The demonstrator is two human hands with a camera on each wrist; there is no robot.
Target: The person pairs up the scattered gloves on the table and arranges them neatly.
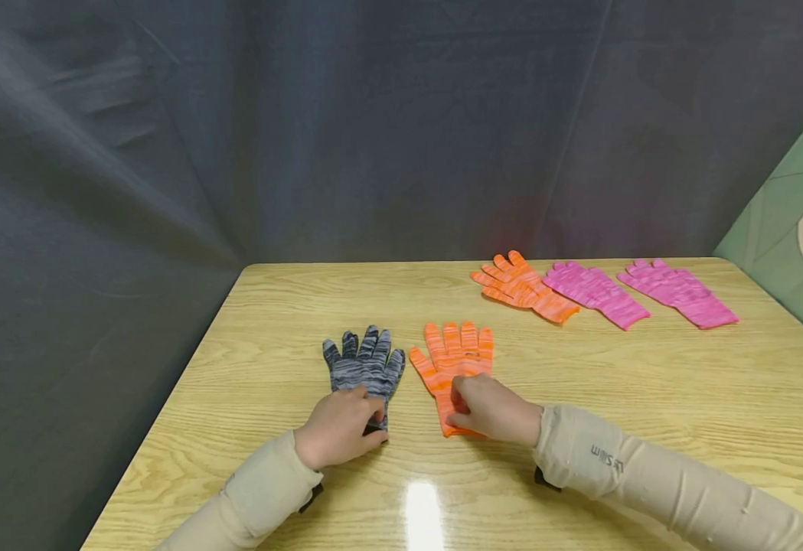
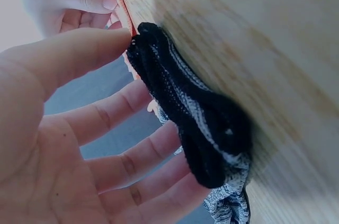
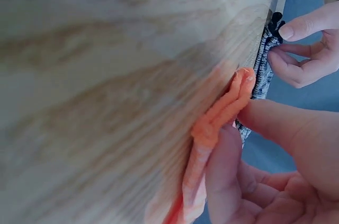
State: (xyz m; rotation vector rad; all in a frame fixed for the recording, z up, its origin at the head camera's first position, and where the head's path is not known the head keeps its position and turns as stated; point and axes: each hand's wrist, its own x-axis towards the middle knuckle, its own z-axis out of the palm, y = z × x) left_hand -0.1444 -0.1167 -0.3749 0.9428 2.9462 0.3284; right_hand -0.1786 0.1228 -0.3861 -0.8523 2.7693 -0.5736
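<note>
A grey-and-black knit glove [image 1: 360, 372] lies flat on the table, fingers pointing away. My left hand [image 1: 342, 425] is over its cuff; in the left wrist view the thumb touches a corner of the black cuff [image 2: 190, 113], and the other fingers, spread and fairly straight, reach behind it against the glove. To its right lies an orange knit glove [image 1: 455, 353], palm down or up I cannot tell. My right hand [image 1: 496, 409] is at its cuff, thumb and curled index finger close together on the orange cuff [image 3: 225, 110] in the right wrist view.
At the back right of the wooden table [image 1: 291, 298] lie a second orange glove [image 1: 521, 287] and two pink gloves, one [image 1: 597, 292] overlapping that orange glove's side and the other [image 1: 680, 292] farther right. A dark curtain [image 1: 401, 130] hangs behind the table.
</note>
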